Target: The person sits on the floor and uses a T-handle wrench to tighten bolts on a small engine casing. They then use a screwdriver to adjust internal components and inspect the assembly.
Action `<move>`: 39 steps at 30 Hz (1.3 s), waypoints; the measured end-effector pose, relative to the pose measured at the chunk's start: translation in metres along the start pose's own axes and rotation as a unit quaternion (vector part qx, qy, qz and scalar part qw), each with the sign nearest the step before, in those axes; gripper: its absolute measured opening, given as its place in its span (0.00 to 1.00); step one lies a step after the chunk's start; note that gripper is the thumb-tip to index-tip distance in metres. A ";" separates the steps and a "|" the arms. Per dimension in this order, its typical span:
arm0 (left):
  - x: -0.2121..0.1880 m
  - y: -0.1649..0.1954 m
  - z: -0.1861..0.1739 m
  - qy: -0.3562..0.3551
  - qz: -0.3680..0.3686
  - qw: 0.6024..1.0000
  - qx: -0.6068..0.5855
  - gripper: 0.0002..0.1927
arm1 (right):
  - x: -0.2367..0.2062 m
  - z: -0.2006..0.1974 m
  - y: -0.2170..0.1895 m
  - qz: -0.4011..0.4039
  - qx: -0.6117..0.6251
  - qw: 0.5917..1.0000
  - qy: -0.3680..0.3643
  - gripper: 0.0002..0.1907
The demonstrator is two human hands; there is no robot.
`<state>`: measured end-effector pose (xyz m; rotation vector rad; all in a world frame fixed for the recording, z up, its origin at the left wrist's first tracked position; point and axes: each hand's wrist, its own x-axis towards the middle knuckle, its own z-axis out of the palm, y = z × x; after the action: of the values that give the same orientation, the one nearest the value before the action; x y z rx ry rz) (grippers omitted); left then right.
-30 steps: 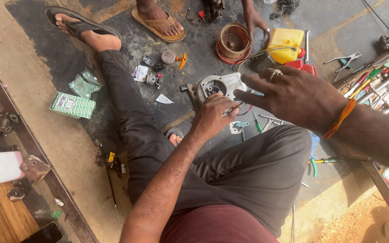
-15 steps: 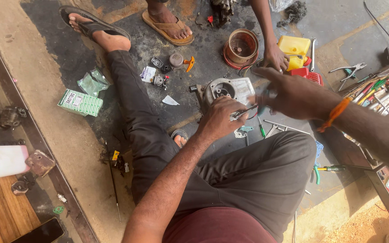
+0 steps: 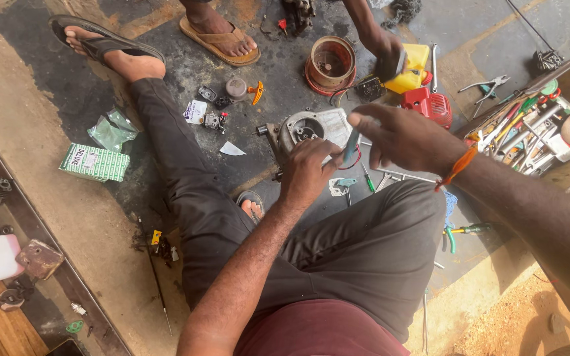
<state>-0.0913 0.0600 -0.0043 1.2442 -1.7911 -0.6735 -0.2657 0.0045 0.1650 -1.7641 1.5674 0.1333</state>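
1. Grey cast-metal engine housing (image 3: 311, 128) lies on the dark oily floor, just beyond the person's knee.
2. Left hand (image 3: 308, 173) pinches a thin bluish strip (image 3: 351, 145) right beside the housing.
3. Right hand (image 3: 400, 137), fingers spread, touches the strip's top.
4. Yellow plastic can (image 3: 413, 69) stands behind the housing.
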 end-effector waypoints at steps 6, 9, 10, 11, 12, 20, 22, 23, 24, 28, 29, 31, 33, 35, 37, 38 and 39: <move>-0.004 -0.003 0.008 0.012 0.038 0.999 -0.028 0.09 | -0.013 0.025 0.049 -0.167 0.225 0.953 0.119 0.23; -0.006 -0.007 0.008 0.010 0.048 0.999 -0.009 0.10 | -0.016 0.062 0.059 -0.184 0.333 0.920 0.097 0.23; -0.007 -0.007 0.007 0.007 0.051 0.999 -0.005 0.11 | -0.015 0.072 0.062 -0.215 0.327 0.913 0.119 0.23; -0.007 -0.007 0.005 -0.004 0.049 0.999 0.002 0.11 | -0.011 0.083 0.062 -0.247 0.319 0.905 0.138 0.23; -0.006 -0.007 0.003 -0.018 0.048 0.999 0.007 0.13 | -0.009 0.094 0.062 -0.276 0.311 0.896 0.157 0.22; -0.001 0.013 -0.015 0.000 0.028 0.999 0.032 0.14 | 0.017 0.130 0.068 -0.247 0.257 0.880 0.313 0.07; 0.002 0.014 -0.013 0.000 0.026 0.999 0.042 0.13 | 0.024 0.138 0.066 -0.246 0.279 0.865 0.337 0.09; 0.001 0.013 -0.011 0.004 0.020 0.999 0.027 0.11 | 0.028 0.143 0.064 -0.254 0.307 0.850 0.344 0.11; 0.000 0.012 -0.010 0.007 0.014 1.000 0.013 0.10 | 0.030 0.146 0.064 -0.260 0.336 0.835 0.351 0.14; -0.001 0.003 -0.002 0.019 0.042 0.999 0.002 0.05 | 0.032 0.142 0.064 -0.236 0.272 0.870 0.338 0.17; -0.002 0.001 -0.001 0.014 0.037 0.999 -0.004 0.05 | 0.028 0.137 0.065 -0.248 0.264 0.877 0.316 0.17; -0.002 -0.002 0.003 0.013 0.030 0.999 -0.014 0.04 | 0.019 0.125 0.062 -0.269 0.276 0.883 0.268 0.20; -0.003 -0.003 0.005 0.007 0.047 0.999 -0.009 0.06 | 0.006 0.113 0.053 -0.279 0.319 0.880 0.214 0.27; -0.004 -0.003 0.005 -0.011 0.044 0.999 -0.013 0.07 | -0.010 0.098 0.042 -0.293 0.254 0.887 0.250 0.42; -0.005 -0.002 0.001 -0.025 0.016 0.999 -0.019 0.09 | -0.026 0.080 0.031 -0.324 0.115 0.892 0.295 0.46; -0.005 -0.002 -0.001 -0.030 0.039 0.999 -0.016 0.11 | -0.035 0.069 0.028 -0.337 0.008 0.884 0.322 0.43; -0.005 -0.001 -0.004 -0.034 0.063 0.997 -0.012 0.12 | -0.040 0.060 0.024 -0.347 -0.100 0.866 0.346 0.40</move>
<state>-0.0864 0.0643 -0.0044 1.0936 -1.8947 -0.6716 -0.2736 0.0731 0.1332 -2.6154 1.2604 -0.7969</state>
